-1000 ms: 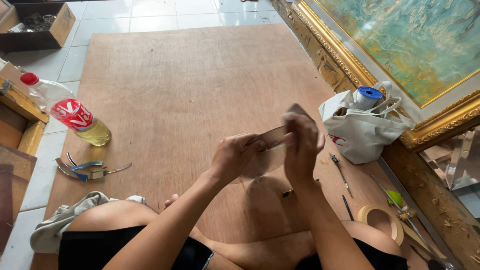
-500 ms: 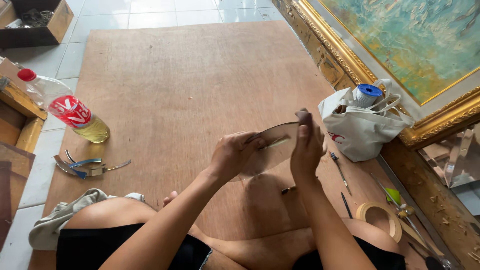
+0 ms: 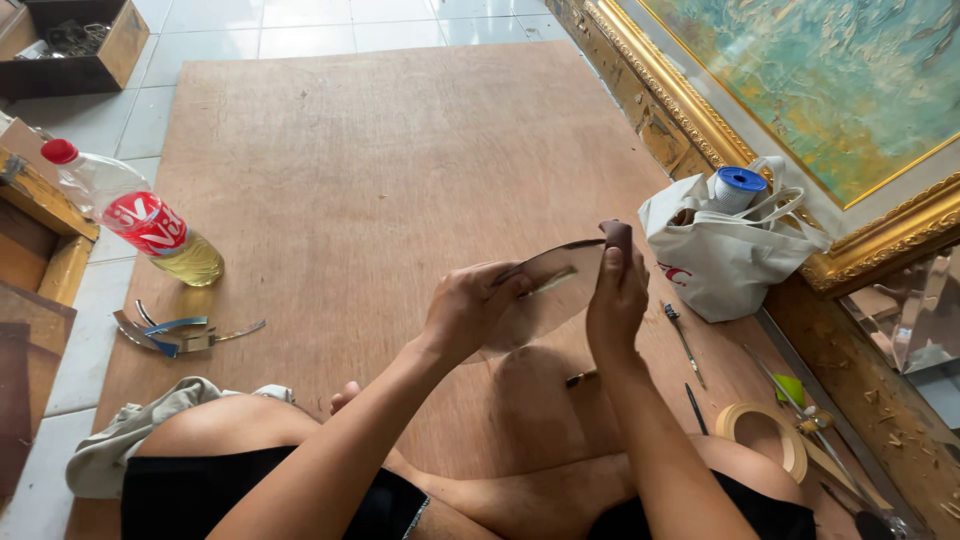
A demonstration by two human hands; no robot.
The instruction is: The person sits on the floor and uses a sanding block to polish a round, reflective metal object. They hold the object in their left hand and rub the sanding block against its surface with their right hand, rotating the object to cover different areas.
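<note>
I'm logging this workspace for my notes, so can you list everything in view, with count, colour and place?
Curved mirror-like piece: one, reflective, held between both hands.
Small dark block: one, brownish, in the right hand's fingers at the piece's edge.
Board: one, brown, on the tiled floor.
Bottle: one, clear with red label and cap, left of the board.
Shiny offcuts: a few, near the bottle.
Cloth bag: one, white, by the gilt frame.
Spool: one, blue-topped, in the bag.
Framed painting: one, gold frame, right.
Tape roll: one, tan, lower right.
Box: one, dark, top left.
Left hand; right hand.
</note>
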